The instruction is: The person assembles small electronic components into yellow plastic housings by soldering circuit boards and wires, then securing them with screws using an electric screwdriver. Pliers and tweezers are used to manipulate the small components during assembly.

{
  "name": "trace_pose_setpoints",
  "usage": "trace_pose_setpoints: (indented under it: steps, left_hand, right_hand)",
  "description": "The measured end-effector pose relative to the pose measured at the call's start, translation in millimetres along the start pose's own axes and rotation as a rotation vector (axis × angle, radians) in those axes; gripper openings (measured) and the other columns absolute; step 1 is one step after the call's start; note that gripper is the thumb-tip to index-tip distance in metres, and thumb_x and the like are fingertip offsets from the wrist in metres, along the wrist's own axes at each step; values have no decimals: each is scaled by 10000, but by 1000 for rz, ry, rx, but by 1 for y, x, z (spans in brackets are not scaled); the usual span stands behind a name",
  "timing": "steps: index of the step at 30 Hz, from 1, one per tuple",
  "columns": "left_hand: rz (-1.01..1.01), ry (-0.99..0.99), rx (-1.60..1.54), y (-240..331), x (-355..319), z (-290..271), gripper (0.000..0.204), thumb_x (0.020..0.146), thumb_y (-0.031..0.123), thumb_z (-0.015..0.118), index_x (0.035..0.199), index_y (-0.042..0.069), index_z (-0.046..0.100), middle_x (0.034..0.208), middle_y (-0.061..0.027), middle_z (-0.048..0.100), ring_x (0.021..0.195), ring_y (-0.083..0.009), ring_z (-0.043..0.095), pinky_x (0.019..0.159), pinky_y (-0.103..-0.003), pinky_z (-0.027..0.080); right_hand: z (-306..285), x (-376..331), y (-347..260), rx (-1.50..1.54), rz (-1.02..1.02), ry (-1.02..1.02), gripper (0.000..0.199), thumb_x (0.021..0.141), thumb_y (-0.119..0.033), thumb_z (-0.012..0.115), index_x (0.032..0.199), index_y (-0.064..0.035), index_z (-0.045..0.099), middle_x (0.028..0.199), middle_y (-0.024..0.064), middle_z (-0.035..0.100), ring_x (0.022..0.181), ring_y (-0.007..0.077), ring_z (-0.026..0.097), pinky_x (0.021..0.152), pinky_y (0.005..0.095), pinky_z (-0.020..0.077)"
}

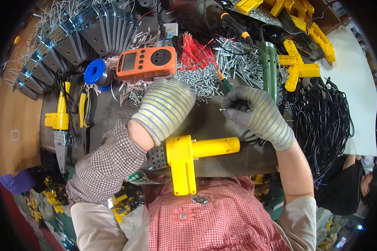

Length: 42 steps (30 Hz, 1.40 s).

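My right hand [257,113], in a grey and yellow striped glove, is closed in a pinch. A small silver screw [221,109] pokes out between its thumb and finger. My left hand [165,108], gloved alike, reaches to the near edge of a heap of silver screws [197,81]; its fingers are hidden under the back of the hand. Below the hands, at the table's front edge, lies a yellow plastic handle housing [181,161] joined to a perforated grey metal plate [157,158]. Neither hand touches it.
An orange meter [146,62], a blue wire spool [97,73] and red-sleeved parts [195,52] lie beyond. A finished-looking yellow tool [58,119] and yellow-handled pliers [85,108] are left. A green electric screwdriver [268,69], yellow housings [299,67] and black cables [320,121] are right.
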<state>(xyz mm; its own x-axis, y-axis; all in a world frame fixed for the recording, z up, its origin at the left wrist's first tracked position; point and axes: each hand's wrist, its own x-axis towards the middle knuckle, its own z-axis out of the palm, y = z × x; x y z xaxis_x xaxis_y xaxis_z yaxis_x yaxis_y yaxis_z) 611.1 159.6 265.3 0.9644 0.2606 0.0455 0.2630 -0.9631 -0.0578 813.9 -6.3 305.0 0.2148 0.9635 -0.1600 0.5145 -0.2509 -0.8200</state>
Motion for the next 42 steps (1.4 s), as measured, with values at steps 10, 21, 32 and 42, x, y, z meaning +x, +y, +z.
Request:
trace_pose_setpoints:
  steps: [10,21,32,42]
  left_hand:
    - [155,92,59,16,8,6,143,832,162,703,907,51,752,905,-152,737,872,-337,741,768,-496,589]
    - [-200,-109,-1245,-22,-66,-20,190,880,106,802,1056,39,779,977,-45,754,890,-124,699,855,-309,564]
    - [-8,127,-878,-3,-93,-29,242,830,81,769,1071,72,787,1014,-81,703,949,-241,698,860,-376,578]
    - [195,432,-909,51,-131,-52,287,679,172,964,938,156,842,869,9,735,792,-219,691,745,-385,542]
  right_hand:
    - [8,-13,-3,39,38,-34,239,918,-154,821,1121,-33,784,953,34,780,865,89,699,828,277,574]
    - [21,-64,-17,170,-135,63,147,878,-60,836,1006,-45,765,887,22,715,764,63,649,684,257,523]
    - [53,-85,-40,562,41,-110,143,956,-17,802,1084,-8,742,1054,32,730,870,74,695,802,227,587]
    - [87,-93,-44,1019,181,-338,194,947,-24,822,1127,-28,749,1094,37,754,1051,133,699,965,299,580]
